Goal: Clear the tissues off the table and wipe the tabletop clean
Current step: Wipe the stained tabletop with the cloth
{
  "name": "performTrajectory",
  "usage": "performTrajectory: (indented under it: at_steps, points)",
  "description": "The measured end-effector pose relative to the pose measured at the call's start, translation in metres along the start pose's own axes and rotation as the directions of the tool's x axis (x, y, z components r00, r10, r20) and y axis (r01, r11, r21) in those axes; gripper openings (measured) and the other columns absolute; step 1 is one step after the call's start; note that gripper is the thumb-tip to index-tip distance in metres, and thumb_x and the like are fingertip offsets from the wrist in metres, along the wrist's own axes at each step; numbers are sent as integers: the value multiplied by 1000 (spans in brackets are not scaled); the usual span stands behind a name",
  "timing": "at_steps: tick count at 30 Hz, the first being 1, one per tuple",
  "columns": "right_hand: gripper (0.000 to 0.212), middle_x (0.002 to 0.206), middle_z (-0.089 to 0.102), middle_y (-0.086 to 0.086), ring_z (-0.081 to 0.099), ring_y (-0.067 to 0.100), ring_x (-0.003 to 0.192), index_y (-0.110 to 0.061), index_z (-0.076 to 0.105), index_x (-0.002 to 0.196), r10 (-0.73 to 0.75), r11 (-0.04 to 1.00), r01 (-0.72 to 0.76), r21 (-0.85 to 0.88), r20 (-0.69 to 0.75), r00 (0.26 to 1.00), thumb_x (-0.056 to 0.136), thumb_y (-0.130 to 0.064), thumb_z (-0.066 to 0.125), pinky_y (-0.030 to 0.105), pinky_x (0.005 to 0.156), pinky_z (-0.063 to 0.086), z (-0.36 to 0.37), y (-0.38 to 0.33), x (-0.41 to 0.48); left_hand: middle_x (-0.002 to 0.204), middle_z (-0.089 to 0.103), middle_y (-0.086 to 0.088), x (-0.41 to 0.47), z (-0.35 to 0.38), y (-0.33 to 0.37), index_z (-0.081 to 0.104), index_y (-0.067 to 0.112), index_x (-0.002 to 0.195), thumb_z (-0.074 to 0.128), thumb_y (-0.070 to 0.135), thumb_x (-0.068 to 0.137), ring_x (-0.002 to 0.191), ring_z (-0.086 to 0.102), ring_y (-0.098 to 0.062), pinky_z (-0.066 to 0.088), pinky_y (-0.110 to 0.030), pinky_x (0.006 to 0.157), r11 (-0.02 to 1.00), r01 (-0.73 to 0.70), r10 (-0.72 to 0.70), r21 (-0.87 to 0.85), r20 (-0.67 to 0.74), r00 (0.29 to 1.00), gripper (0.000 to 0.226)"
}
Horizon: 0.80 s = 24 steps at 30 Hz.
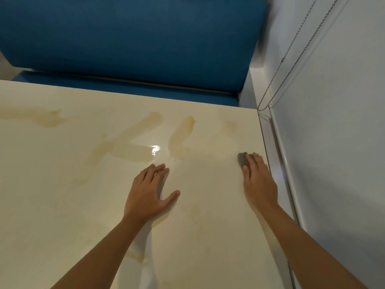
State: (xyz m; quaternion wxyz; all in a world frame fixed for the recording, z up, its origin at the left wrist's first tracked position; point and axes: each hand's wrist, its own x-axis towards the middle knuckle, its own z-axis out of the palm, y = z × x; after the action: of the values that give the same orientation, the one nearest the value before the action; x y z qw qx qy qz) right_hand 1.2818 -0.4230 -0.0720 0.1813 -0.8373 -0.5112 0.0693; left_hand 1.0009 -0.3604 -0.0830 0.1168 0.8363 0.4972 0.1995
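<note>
Stains (133,147) lie far-left of my right grip (257,178), flat on grey cloth (242,160); left grip (149,192) nearer, open, empty on tabletop (62,205).

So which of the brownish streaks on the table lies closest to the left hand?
The long horizontal streak with the glare spot at its right end; it ends just beyond the left hand fingertips. The other streaks lie farther back.

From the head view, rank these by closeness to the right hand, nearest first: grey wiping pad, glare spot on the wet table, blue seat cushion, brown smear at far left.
Measured from the right hand:
1. Grey wiping pad, under its fingertips, near the table's right edge.
2. Glare spot, centre table, beyond the left hand.
3. Blue seat cushion, behind the far table edge.
4. Brown smear, far left.
</note>
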Motion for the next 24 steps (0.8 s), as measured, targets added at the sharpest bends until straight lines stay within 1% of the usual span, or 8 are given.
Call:
performTrajectory:
  at_steps: [4, 6, 9, 12, 14, 17, 22, 24]
  points:
    - [46, 153, 23, 10, 16, 24, 143, -9, 27, 145, 117, 993, -118, -30, -15, 993, 101, -23, 29, 38, 116, 20, 16, -32, 16, 130, 53, 4, 1, 0, 0, 57, 18, 122, 51, 61, 74, 127, 41, -19, 38, -37, 99, 1000, 6, -6, -1, 8, 1000, 65]
    - [46, 152, 27, 11, 21, 24, 142, -10, 31, 144, -5, 999, 5, -37, 0, 1000, 101, -24, 30, 35, 115, 20, 26, -44, 8, 131, 52, 5, 0, 0, 0, 56, 18, 122, 50, 62, 74, 128, 40, -18, 36, -36, 100, 1000, 15, -15, 5, 22, 1000, 65]
    - [47, 146, 40, 5, 35, 19, 136, -15, 43, 138, -228, 972, 229, -60, 18, 973, 97, -32, 30, 30, 107, 34, 26, -40, -14, 134, 51, 5, -2, 0, -1, 55, 18, 125, 46, 64, 76, 129, 38, -19, 34, -35, 102, 999, 25, -27, 28, 55, 998, 67]
    - [52, 148, 33, -9, 28, 5, 137, -24, 40, 140, -305, 952, 306, -6, 78, 949, 95, -43, 22, 22, 107, 31, 11, -14, -22, 134, 51, 5, -3, 1, -3, 56, 18, 125, 44, 62, 78, 128, 39, -19, 36, -37, 102, 999, 5, -7, 41, 53, 999, 66]
    - [52, 148, 30, -12, 24, 1, 136, -26, 37, 141, -257, 966, 256, 22, 58, 965, 95, -45, 21, 20, 107, 27, 2, 6, -17, 128, 55, 5, 3, -2, -5, 60, 18, 119, 46, 59, 77, 122, 43, -16, 40, -37, 97, 1000, 5, -5, -5, 28, 1000, 60]
    - [44, 151, 28, -7, 24, 8, 139, -23, 36, 142, -107, 994, 107, 30, 14, 994, 99, -34, 30, 28, 110, 27, 0, 22, 5, 123, 59, 2, 21, -9, -13, 63, 14, 113, 47, 54, 77, 117, 44, -15, 35, -28, 97, 999, -34, 34, 1, -11, 999, 56]
    - [44, 149, 31, 12, 24, 25, 140, -7, 34, 142, 33, 997, -36, -69, -49, 998, 100, -20, 32, 39, 113, 25, 7, 2, 45, 133, 53, 2, 32, -3, -23, 58, 14, 124, 39, 60, 77, 126, 43, -22, 33, -38, 105, 995, 74, -75, 66, 12, 997, 68]
    - [46, 151, 25, 13, 19, 26, 141, -7, 29, 144, 84, 993, -87, -76, -37, 996, 101, -22, 29, 37, 116, 19, 13, -13, 55, 134, 52, 5, 32, 0, -21, 56, 16, 125, 39, 61, 76, 129, 39, -20, 31, -38, 106, 992, 98, -99, 82, 5, 995, 68]
